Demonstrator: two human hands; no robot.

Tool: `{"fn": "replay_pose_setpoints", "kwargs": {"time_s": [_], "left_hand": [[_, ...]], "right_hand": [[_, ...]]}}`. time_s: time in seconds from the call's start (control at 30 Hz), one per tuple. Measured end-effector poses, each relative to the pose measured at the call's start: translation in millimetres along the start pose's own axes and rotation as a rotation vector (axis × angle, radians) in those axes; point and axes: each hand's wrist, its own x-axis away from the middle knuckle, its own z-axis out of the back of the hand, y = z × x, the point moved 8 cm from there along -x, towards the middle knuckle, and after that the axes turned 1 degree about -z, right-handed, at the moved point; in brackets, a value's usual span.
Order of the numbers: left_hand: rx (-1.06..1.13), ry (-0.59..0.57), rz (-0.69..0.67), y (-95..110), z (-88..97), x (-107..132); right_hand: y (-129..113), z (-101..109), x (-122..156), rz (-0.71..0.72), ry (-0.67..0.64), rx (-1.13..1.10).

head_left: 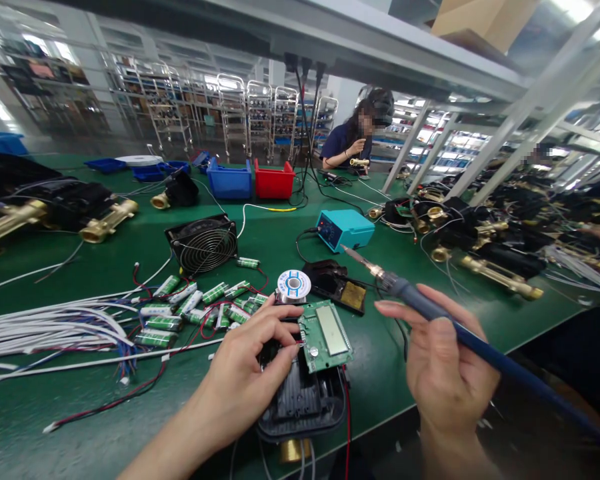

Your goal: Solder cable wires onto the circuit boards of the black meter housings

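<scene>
My left hand (247, 370) rests on a black plastic housing (305, 400) at the table's near edge, fingers curled against the left side of a green circuit board (325, 337) with a grey display. My right hand (443, 363) grips a blue-handled soldering iron (415, 297), its metal tip pointing up and left, above the board and apart from it. A solder spool (293, 285) lies just behind the board.
Several green batteries with red wires (195, 307), white cable bundles (45, 327), a black fan (203, 243), a teal soldering station (344, 229), a black iron stand with sponge (340, 283), blue and red bins (253, 180), brass fittings (495, 273). A seated person (353, 137) works at the far side.
</scene>
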Motion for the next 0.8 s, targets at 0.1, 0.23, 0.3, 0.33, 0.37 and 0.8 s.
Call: {"fn": "replay_pose_setpoints", "kwargs": {"time_s": [0.1,0.23,0.3,0.33,0.37,0.8], "left_hand": [[0.004,-0.005,0.008,-1.0,-0.3,0.6],[0.007,-0.007,0.012,-1.5,-0.3,1.4],[0.010,-0.005,0.017,-1.8,-0.2,1.6],[0.011,-0.006,0.016,-1.7,-0.1,1.7],[0.011,-0.006,0.014,-1.4,0.0,1.7],[0.016,-0.008,0.003,0.0,1.2,2.0]], "right_hand": [[-7.2,7.5,-3.3,-0.013,0.124,-0.064],[-2.6,10.0,-4.0,-0.173,0.211,-0.143],[0.7,8.2,-3.3,-0.238,0.204,-0.144],[1.7,7.3,-2.9,-0.256,0.197,-0.138],[2.1,6.5,-2.5,-0.265,0.188,-0.131],[1.9,-3.8,2.1,-0.265,0.107,-0.154]]}}
